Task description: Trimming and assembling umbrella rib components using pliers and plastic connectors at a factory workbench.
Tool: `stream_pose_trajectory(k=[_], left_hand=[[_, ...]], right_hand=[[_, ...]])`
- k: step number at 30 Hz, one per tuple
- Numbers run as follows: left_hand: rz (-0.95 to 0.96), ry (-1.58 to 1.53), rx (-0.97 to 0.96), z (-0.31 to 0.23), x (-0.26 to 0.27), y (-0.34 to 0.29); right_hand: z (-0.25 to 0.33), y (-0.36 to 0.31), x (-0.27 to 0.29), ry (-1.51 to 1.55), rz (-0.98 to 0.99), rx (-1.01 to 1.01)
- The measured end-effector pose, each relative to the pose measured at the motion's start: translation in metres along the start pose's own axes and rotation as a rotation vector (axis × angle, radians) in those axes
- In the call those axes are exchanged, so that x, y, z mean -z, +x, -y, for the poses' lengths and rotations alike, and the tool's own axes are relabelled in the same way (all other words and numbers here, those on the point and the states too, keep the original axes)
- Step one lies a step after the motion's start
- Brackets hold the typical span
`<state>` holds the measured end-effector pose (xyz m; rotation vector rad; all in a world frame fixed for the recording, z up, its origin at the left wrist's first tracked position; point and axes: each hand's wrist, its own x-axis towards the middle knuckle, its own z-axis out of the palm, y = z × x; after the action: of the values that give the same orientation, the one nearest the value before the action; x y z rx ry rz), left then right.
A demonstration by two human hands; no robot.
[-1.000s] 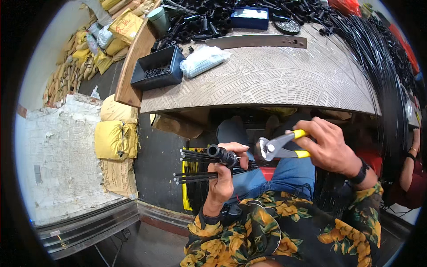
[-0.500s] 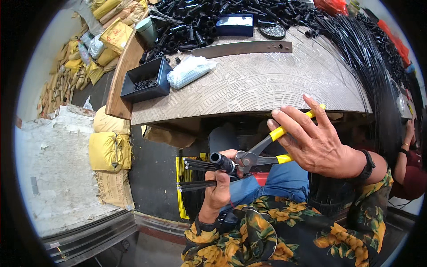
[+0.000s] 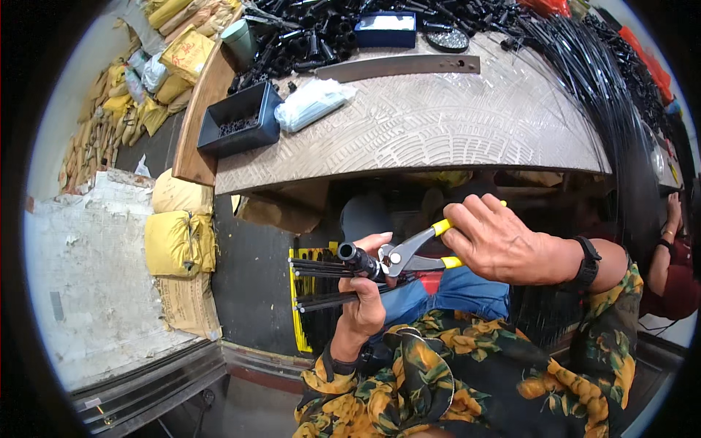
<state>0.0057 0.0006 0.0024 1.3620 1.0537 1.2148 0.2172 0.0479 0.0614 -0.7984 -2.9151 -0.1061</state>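
Observation:
My left hand (image 3: 363,312) is closed around a short black tube (image 3: 355,257) whose open end faces up and to the left. Several thin black rods (image 3: 315,271) with pale tips stick out leftward beside the tube and under my fingers. My right hand (image 3: 504,247) grips yellow-handled pliers (image 3: 410,257), its fingers wrapped over the upper handle. The plier jaws meet the tube's right side, next to my left fingertips. What exactly the jaws bite on is too small to tell. Both hands are above my lap, in front of the table edge.
The patterned table (image 3: 438,135) carries a dark bin of small black parts (image 3: 241,120), a plastic-wrapped bundle (image 3: 312,104), a flat metal bar (image 3: 401,68), a blue box (image 3: 385,31) and heaped black tubes (image 3: 310,47). Long black rods (image 3: 606,87) drape over its right side; another person's arm (image 3: 666,241) is beyond.
My right fingers have curled from spread to wrapped around the plier handles, which are closer together. Both hands, the pliers and the tube have shifted slightly left.

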Motion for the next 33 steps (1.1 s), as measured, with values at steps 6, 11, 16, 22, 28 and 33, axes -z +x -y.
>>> stream_pose_trajectory(k=[6, 11, 16, 22, 28, 33], left_hand=[[-0.002, -0.198, 0.023, 0.004, 0.009, -0.004], [0.128, -0.25, -0.015, 0.006, 0.013, -0.011], [0.223, -0.292, -0.016, 0.005, 0.015, -0.013], [0.147, -0.11, -0.06, 0.005, 0.004, -0.01], [0.086, -0.182, -0.071, 0.013, 0.001, 0.006], [-0.14, 0.048, -0.266, 0.026, -0.013, 0.013]], right_hand=[[-0.013, 0.005, 0.012, 0.415, 0.017, 0.04], [-0.035, 0.0, 0.028, 1.211, 0.524, 0.038], [-0.042, 0.007, 0.049, 1.026, 0.519, 0.094], [-0.041, 0.016, 0.048, 0.992, 0.637, 0.025], [-0.035, 0.004, 0.021, 0.928, 0.31, -0.046], [-0.094, 0.004, -0.019, 0.008, -0.123, -0.374]])
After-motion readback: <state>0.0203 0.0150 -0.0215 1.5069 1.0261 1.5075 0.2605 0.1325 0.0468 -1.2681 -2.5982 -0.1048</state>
